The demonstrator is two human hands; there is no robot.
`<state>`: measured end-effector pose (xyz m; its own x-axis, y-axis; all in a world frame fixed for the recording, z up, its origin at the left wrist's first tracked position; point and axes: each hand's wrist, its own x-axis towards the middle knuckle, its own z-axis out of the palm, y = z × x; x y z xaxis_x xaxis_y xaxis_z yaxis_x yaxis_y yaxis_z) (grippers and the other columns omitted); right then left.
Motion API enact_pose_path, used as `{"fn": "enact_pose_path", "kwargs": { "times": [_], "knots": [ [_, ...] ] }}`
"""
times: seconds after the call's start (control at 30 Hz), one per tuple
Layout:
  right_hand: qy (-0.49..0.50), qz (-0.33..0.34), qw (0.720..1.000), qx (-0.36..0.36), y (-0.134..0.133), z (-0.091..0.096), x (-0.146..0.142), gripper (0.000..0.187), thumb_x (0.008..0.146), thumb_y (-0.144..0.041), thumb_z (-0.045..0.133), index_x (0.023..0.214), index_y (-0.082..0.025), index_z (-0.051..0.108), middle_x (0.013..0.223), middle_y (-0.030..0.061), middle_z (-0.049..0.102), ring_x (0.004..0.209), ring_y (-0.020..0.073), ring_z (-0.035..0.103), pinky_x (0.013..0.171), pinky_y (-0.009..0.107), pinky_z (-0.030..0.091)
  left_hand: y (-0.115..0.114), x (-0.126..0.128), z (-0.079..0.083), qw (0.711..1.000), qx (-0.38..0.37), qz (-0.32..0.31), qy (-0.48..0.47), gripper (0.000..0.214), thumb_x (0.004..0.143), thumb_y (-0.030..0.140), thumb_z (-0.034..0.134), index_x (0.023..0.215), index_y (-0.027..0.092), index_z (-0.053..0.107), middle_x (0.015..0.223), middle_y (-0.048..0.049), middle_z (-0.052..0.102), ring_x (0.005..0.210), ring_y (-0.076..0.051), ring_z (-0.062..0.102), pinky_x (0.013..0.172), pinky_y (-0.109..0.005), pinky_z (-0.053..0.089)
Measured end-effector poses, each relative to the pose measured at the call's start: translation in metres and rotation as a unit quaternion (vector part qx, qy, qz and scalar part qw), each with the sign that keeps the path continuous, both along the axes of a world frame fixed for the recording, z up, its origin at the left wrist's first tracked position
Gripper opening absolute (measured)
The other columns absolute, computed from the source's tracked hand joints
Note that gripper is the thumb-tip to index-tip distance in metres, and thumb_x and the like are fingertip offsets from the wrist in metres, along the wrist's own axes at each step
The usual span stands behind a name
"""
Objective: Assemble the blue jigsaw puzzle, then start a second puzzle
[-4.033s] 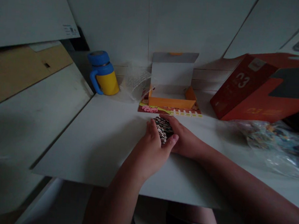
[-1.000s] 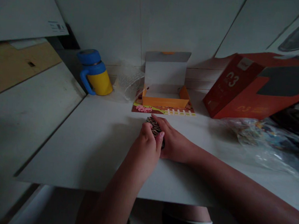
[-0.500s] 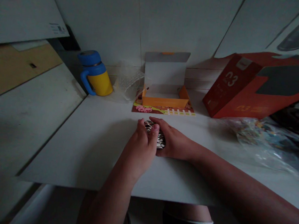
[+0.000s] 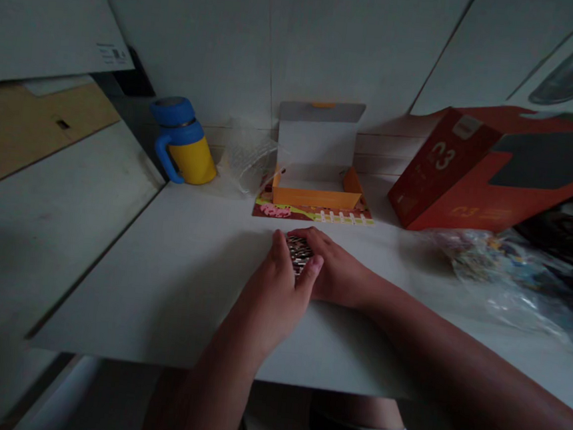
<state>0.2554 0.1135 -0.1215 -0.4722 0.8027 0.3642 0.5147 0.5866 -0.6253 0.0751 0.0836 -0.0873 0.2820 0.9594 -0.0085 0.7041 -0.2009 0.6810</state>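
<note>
Between my two hands is a stack of thin card-like pieces (image 4: 300, 255), its edges streaked dark and white. My left hand (image 4: 283, 282) wraps its left and near sides, with the thumb bent across toward the right. Curled round the far and right sides is my right hand (image 4: 335, 266), its fingertips close to those of the left. Most of the stack's lower part is hidden by the hands. Beyond them an orange box (image 4: 315, 198) stands with its white lid raised, on a colourful printed sheet (image 4: 291, 212).
A blue and yellow jug (image 4: 191, 153) stands at the back left beside crumpled clear plastic (image 4: 248, 161). On the right are a large red-orange box (image 4: 446, 169) and a clear bag (image 4: 502, 267) with small pieces inside. The white table's front edge (image 4: 153, 362) is near my legs.
My left hand has shifted slightly right, and its thumb has slid across toward my right hand. The stack sits turned differently between the hands.
</note>
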Motion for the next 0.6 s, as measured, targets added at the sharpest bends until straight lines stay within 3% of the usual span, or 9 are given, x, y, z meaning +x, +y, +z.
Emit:
{"fn": "enact_pose_path", "kwargs": {
  "times": [0.1, 0.2, 0.3, 0.43, 0.5, 0.6],
  "knots": [
    [-0.016, -0.019, 1.000, 0.013, 0.000, 0.001, 0.005, 0.084, 0.072, -0.028, 0.088, 0.147, -0.024, 0.051, 0.137, 0.0185, 0.065, 0.128, 0.0387, 0.064, 0.108, 0.056, 0.055, -0.003, -0.001, 0.008, 0.992, 0.083, 0.033, 0.094, 0.065, 0.109, 0.055, 0.052, 0.146, 0.002, 0.052, 0.145, -0.0342, 0.065, 0.139, -0.043, 0.063, 0.110, -0.054, 0.054],
    [-0.022, -0.027, 0.999, 0.015, -0.001, 0.001, 0.008, 0.084, 0.072, -0.026, 0.087, 0.148, -0.025, 0.049, 0.137, 0.0177, 0.065, 0.127, 0.0375, 0.065, 0.108, 0.055, 0.055, -0.012, -0.005, 0.024, 0.982, 0.109, 0.015, 0.155, 0.040, 0.110, 0.050, 0.051, 0.111, 0.014, 0.067, 0.110, -0.0213, 0.077, 0.107, -0.038, 0.074, 0.095, -0.052, 0.058],
    [-0.021, -0.022, 1.000, 0.006, -0.001, 0.001, 0.009, 0.082, 0.074, -0.024, 0.086, 0.147, -0.025, 0.049, 0.138, 0.0172, 0.065, 0.128, 0.0364, 0.065, 0.111, 0.055, 0.054, -0.029, -0.008, 0.034, 0.980, 0.082, -0.120, 0.135, 0.033, 0.110, 0.047, 0.053, 0.098, 0.021, 0.070, 0.095, -0.0110, 0.078, 0.087, -0.031, 0.074, 0.078, -0.045, 0.058],
    [-0.023, -0.032, 0.999, -0.018, -0.003, 0.002, 0.008, 0.097, 0.067, -0.041, 0.098, 0.149, -0.027, 0.047, 0.141, 0.0168, 0.062, 0.128, 0.0376, 0.064, 0.111, 0.056, 0.055, -0.047, 0.001, 0.026, 0.935, 0.026, -0.334, 0.117, 0.036, 0.103, 0.053, 0.064, 0.087, 0.023, 0.077, 0.081, -0.0072, 0.079, 0.071, -0.027, 0.073, 0.060, -0.038, 0.049],
    [-0.025, -0.032, 0.999, -0.023, -0.004, 0.003, 0.008, 0.100, 0.066, -0.045, 0.099, 0.149, -0.027, 0.046, 0.143, 0.0167, 0.062, 0.128, 0.0375, 0.065, 0.111, 0.057, 0.055, -0.048, 0.011, 0.017, 0.910, 0.019, -0.394, 0.126, 0.035, 0.099, 0.050, 0.068, 0.083, 0.021, 0.079, 0.075, -0.0086, 0.078, 0.066, -0.027, 0.072, 0.056, -0.037, 0.045],
    [-0.027, -0.030, 0.999, -0.020, -0.004, 0.004, 0.007, 0.101, 0.065, -0.043, 0.101, 0.149, -0.027, 0.046, 0.143, 0.0170, 0.061, 0.130, 0.0380, 0.064, 0.112, 0.056, 0.055, -0.042, 0.025, 0.006, 0.899, 0.036, -0.415, 0.137, 0.030, 0.095, 0.041, 0.068, 0.077, 0.020, 0.079, 0.071, -0.0095, 0.077, 0.065, -0.027, 0.071, 0.056, -0.039, 0.041]
  ]
}}
